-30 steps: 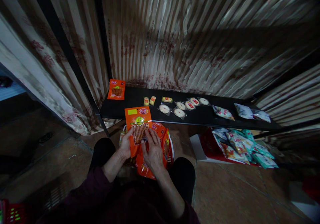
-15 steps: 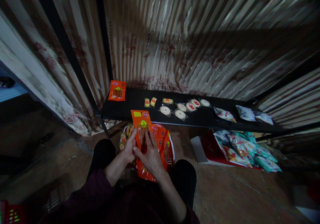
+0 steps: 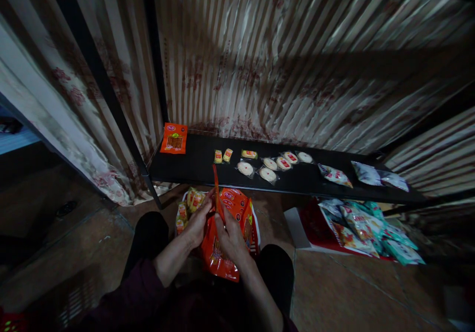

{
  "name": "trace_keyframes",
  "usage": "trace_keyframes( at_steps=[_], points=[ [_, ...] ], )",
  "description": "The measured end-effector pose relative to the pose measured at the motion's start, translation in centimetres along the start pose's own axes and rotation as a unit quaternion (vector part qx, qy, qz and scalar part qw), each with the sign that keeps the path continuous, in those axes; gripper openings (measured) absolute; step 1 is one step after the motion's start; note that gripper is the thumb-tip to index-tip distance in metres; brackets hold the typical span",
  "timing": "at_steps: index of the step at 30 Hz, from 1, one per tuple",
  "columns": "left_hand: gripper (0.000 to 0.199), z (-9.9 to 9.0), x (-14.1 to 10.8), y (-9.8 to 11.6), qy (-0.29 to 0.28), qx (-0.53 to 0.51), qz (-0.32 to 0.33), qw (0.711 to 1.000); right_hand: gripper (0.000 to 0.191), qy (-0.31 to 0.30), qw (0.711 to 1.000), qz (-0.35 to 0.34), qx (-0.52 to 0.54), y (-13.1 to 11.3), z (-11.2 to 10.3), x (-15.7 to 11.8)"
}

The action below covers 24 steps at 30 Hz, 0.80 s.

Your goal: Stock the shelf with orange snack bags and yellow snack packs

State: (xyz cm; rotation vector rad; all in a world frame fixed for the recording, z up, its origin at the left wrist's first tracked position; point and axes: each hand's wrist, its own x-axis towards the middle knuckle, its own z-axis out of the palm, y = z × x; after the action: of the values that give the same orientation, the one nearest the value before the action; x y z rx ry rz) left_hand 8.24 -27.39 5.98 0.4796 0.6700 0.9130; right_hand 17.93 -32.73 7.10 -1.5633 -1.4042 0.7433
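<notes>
Between my two hands an orange snack packet [image 3: 215, 183] stands edge-on, its narrow side toward me. My left hand [image 3: 198, 223] closes on it from the left, and my right hand [image 3: 232, 233] presses it from the right. Just below lies a large orange bag [image 3: 222, 265] of similar packets, resting on a basket [image 3: 257, 223] between my knees. Small yellow wrapped snacks [image 3: 195, 199] fill the basket's left side. Another orange packet [image 3: 173, 139] leans upright at the left end of the black shelf [image 3: 196, 171].
Along the shelf lie small yellow packs [image 3: 222, 155], several round white wrapped cakes [image 3: 269, 174], and white pouches [image 3: 336, 175] at the right. Under its right end a red and white box [image 3: 308, 228] holds green and white bags [image 3: 371, 228]. Black posts [image 3: 154, 50] and striped curtains surround the shelf.
The orange packet between my hands has turned from face-up to edge-on. My hands have come together on its two sides. The view has shifted slightly.
</notes>
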Motion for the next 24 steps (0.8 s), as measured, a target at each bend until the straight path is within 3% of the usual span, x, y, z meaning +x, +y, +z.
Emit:
trace_keyframes(
  at_steps=[5, 12, 18, 22, 24],
  points=[
    [0.053, -0.5, 0.5, 0.2, -0.018, 0.061, 0.032, 0.997, 0.042, -0.002, 0.994, 0.072, 0.085, 0.2, -0.3, 0.3],
    [0.051, -1.4, 1.4, 0.7, 0.021, 0.155, 0.091, 0.983, 0.036, 0.055, 0.968, 0.137, 0.204, 2.0, -0.1, 1.1],
    [0.060, -2.3, 2.6, 1.7, 0.069, 0.216, 0.133, 0.965, 0.036, 0.070, 0.929, 0.165, 0.324, 3.2, 0.6, 2.7],
    [0.068, -3.2, 3.7, 2.2, 0.142, 0.219, 0.128, 0.957, 0.033, 0.052, 0.918, 0.163, 0.357, 3.0, 0.5, 3.9],
    [0.064, -3.5, 4.2, 2.4, 0.154, 0.204, 0.125, 0.959, 0.031, 0.047, 0.916, 0.164, 0.362, 3.0, 0.6, 4.5]
  ],
)
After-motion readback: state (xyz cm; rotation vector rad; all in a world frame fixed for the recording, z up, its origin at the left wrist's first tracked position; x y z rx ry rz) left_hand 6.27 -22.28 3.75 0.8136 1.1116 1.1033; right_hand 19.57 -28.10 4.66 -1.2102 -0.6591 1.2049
